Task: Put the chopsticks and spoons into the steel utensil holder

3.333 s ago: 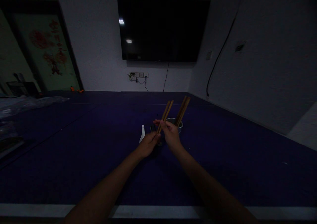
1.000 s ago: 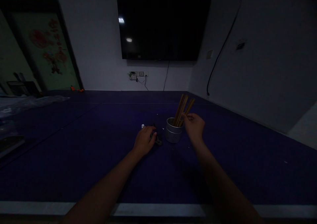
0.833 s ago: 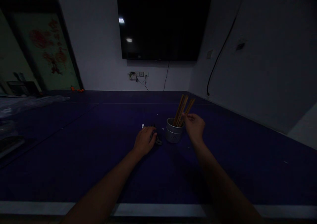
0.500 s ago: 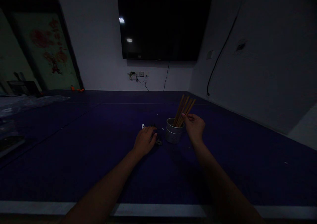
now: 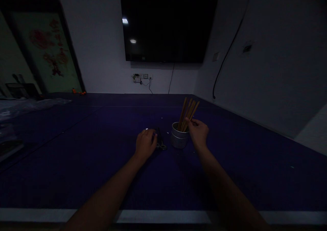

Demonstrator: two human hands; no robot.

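A small metal cup (image 5: 178, 141) stands on the purple table (image 5: 76, 149) with several wooden chopsticks (image 5: 187, 113) leaning upright in it. My right hand (image 5: 198, 133) is just right of the cup, its thumb and fingers pinched on the chopsticks above the rim. Left of the cup, my left hand (image 5: 145, 144) lies on the table with its fingers curled over a white spoon (image 5: 146, 129); only the spoon's tip shows. A dark utensil (image 5: 160, 142) lies between my left hand and the cup.
A black screen (image 5: 168, 28) hangs on the far wall above a socket with cables (image 5: 141, 77). Clear plastic sheeting (image 5: 22, 105) and dark items lie at the table's far left. The table's pale front edge (image 5: 163, 216) runs below my arms.
The chopsticks I held 3.3 s ago now stand in the cup. Over the last second my right hand stayed on them and my left hand shifted slightly left over the spoon.
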